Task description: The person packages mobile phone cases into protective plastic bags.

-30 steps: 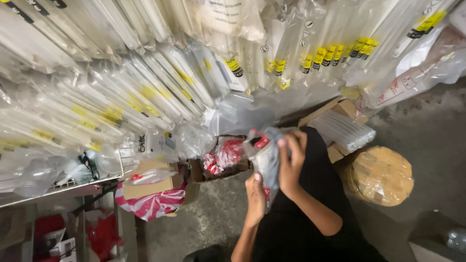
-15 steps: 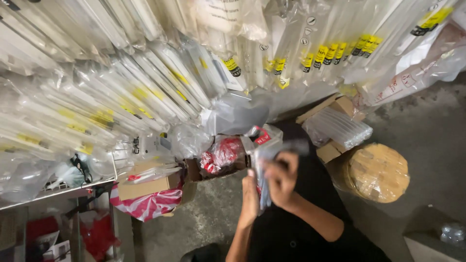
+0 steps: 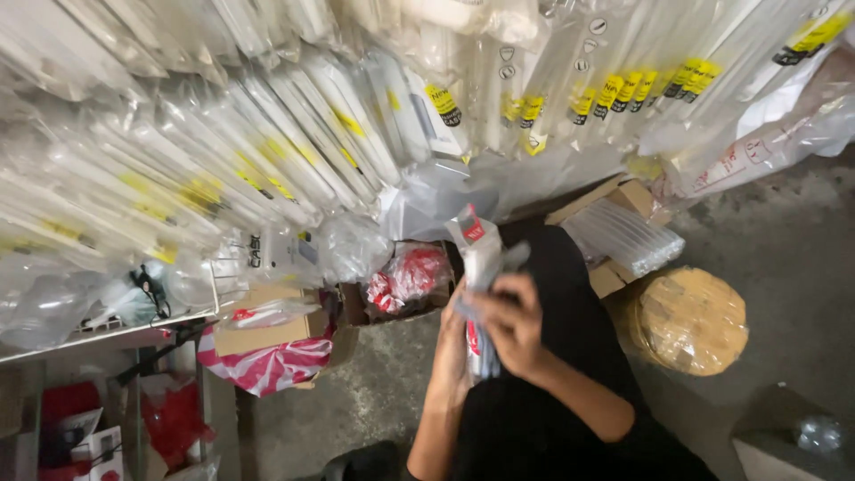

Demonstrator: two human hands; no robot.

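1. Clear plastic packet [image 3: 481,267], long, red-marked at its top: held upright in front of the person's dark garment [image 3: 552,338], above the concrete floor [image 3: 784,258].
2. Right hand [image 3: 512,325]: closed around the packet's middle.
3. Left hand [image 3: 452,352]: behind the packet, touching it; grip cannot be told.
4. Bagged white tubes [image 3: 267,151] with yellow labels: hanging overhead.
5. Cardboard box [image 3: 614,232] of clear tubes: just right of the packet.
6. Round wrapped bundle [image 3: 690,321]: on the floor beside the box.
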